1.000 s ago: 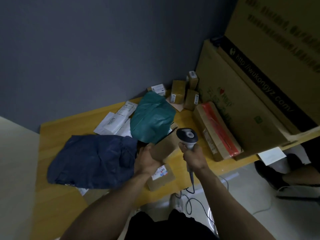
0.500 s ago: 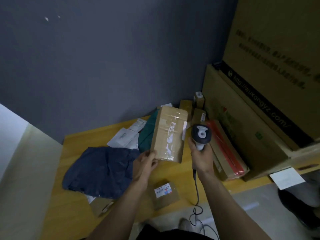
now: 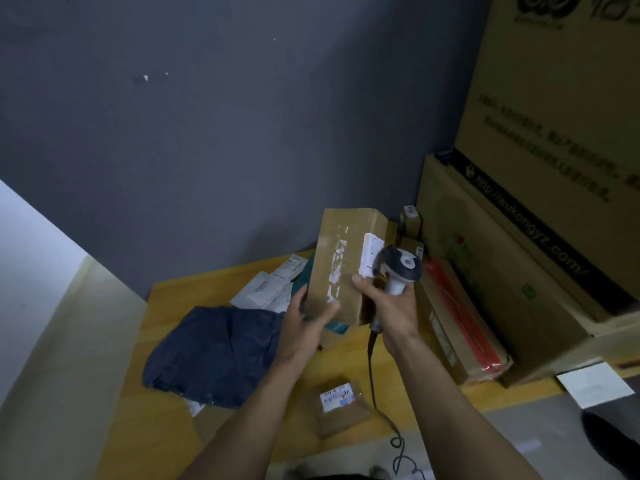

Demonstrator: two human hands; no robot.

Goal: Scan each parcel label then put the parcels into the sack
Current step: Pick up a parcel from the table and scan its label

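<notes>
The parcel (image 3: 341,268), a stiff, seemingly light taped carton, rests upright in the left hand (image 3: 304,318) gripping its lower edge while the right hand (image 3: 391,303) clasps the scanner (image 3: 401,268).

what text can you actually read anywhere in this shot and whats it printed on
"http://wukongyz.com/" on the black strip of the big carton at right.
Dark print on the upper carton: too blurred to read.
White label on the held parcel: edge-on, unreadable.
White marks on that parcel's tape: glare, no legible text.
Label on the small parcel near the table edge: too small.
White mailers: too small.
</notes>
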